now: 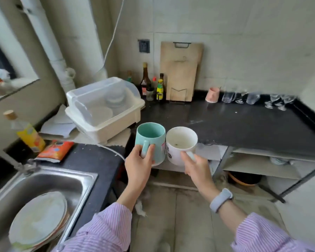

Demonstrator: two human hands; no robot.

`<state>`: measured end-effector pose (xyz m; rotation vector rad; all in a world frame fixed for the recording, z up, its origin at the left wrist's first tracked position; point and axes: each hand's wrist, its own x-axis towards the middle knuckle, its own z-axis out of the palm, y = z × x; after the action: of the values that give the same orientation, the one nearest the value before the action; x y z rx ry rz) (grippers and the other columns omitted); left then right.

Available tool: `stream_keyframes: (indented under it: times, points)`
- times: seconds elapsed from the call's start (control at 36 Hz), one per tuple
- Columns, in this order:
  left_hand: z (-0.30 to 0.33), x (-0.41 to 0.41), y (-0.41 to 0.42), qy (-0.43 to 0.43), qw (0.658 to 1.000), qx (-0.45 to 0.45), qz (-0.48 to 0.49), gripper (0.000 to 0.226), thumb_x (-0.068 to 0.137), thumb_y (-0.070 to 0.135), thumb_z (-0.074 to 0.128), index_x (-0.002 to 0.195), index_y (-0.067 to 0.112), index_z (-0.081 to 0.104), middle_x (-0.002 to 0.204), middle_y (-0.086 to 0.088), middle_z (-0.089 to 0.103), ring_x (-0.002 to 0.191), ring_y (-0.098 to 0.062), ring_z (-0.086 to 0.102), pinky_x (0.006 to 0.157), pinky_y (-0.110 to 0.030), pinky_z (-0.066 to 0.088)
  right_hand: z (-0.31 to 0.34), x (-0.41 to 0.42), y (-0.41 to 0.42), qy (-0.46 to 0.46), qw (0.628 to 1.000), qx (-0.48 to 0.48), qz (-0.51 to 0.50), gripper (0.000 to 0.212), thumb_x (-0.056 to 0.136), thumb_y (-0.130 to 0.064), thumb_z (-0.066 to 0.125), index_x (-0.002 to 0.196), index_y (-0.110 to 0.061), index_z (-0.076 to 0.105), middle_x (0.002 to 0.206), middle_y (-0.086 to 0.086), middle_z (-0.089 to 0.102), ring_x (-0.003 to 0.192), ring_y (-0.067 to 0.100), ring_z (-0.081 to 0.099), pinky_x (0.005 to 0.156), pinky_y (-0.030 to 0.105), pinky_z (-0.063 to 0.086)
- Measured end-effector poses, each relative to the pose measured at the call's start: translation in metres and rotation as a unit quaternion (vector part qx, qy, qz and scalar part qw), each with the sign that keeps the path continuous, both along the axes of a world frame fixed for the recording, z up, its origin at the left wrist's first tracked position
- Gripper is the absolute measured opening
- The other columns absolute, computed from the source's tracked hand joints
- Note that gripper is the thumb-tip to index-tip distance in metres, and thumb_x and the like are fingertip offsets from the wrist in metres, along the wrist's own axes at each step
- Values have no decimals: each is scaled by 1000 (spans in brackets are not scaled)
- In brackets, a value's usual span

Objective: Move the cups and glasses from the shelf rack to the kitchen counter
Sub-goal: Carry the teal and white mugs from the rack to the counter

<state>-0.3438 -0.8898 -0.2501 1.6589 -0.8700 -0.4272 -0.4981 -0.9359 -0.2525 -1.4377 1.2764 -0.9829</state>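
Left hand [138, 166]: fingers wrapped through the handle of the teal mug [150, 140], held upright in the air at centre.
Right hand [196, 167]: closed on the handle of the white mug [180, 144], upright, its side touching the teal mug.
Teal mug contents: nothing visible inside.
White mug contents: pale interior with a small dark speck at the bottom.
Black counter [235, 122]: at 1 o'clock from the mugs; along its back edge, a pink cup [212, 94] and blurred clear glasses [251, 98].
Dish box [105, 108]: at 11 o'clock, clear lid shut over white bowls.
Sink [49, 184]: at 8 o'clock, stacked plates [40, 217] inside.
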Motion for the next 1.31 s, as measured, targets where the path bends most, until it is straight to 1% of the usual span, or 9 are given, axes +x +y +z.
stream_keyframes:
  times: [0.08, 0.17, 0.33, 0.44, 0.61, 0.83, 1.03, 1.14, 1.31]
  points:
    - [5, -15, -67, -8, 999, -13, -49, 24, 85, 35, 62, 77, 13, 59, 72, 5, 63, 69, -7, 61, 63, -34, 57, 6, -17, -53, -1, 999, -9, -50, 48, 89, -29, 56, 47, -16, 36, 42, -3, 37, 42, 9, 36, 48, 21, 33]
    - [10, -26, -133, -6, 996, -27, -89, 27, 86, 35, 61, 79, 8, 59, 73, 1, 64, 66, -3, 61, 57, -19, 54, 10, -31, -110, -18, 996, -14, -81, 48, 88, -29, 58, 47, -17, 37, 43, -2, 36, 46, 12, 35, 54, 32, 36]
    - [14, -42, -260, -19, 988, -41, -146, 29, 87, 37, 60, 85, 8, 59, 80, -1, 65, 77, -15, 64, 65, -43, 59, 24, -48, -207, 3, 991, -32, -131, 38, 91, -29, 53, 56, -15, 49, 50, 4, 45, 49, 15, 42, 49, 20, 35]
    - [17, -59, -329, -30, 984, -39, -172, 28, 86, 39, 59, 90, 12, 60, 85, 3, 65, 81, -15, 64, 71, -38, 59, 29, -62, -263, 14, 988, -24, -155, 37, 91, -32, 52, 60, -13, 52, 53, 6, 47, 52, 15, 44, 55, 28, 37]
    - [2, -86, -416, -29, 979, -3, -202, 34, 85, 43, 60, 84, 9, 60, 80, -3, 68, 76, -19, 65, 71, -43, 58, 24, -87, -336, 22, 981, -10, -191, 36, 92, -32, 51, 62, -13, 53, 55, 5, 48, 53, 14, 45, 55, 26, 37]
    - [-30, -125, -512, -27, 972, 44, -227, 35, 88, 35, 56, 75, 3, 54, 69, -7, 61, 63, -17, 52, 56, -30, 39, -9, -123, -434, -3, 975, 36, -219, 40, 91, -25, 53, 53, -15, 47, 50, 3, 42, 51, 18, 39, 56, 31, 34]
    - [-79, -158, -594, 18, 968, 109, -224, 32, 89, 33, 55, 79, 3, 54, 71, -6, 58, 64, -12, 52, 55, -18, 40, -57, -158, -532, -3, 979, 87, -187, 37, 92, -28, 52, 58, -14, 50, 54, 5, 44, 54, 17, 42, 56, 28, 36]
    - [-110, -172, -634, 55, 967, 146, -203, 32, 89, 34, 55, 78, 4, 52, 74, -13, 58, 68, -18, 51, 62, -33, 43, -87, -178, -582, 1, 978, 129, -164, 39, 92, -29, 49, 58, -11, 47, 56, 6, 43, 56, 17, 42, 57, 29, 37]
    - [-139, -179, -688, 77, 968, 170, -166, 29, 91, 30, 53, 78, 4, 51, 70, -7, 52, 66, -13, 45, 62, -29, 37, -120, -191, -654, 7, 975, 161, -153, 47, 93, -30, 46, 52, -9, 41, 54, 9, 42, 59, 22, 44, 62, 34, 37]
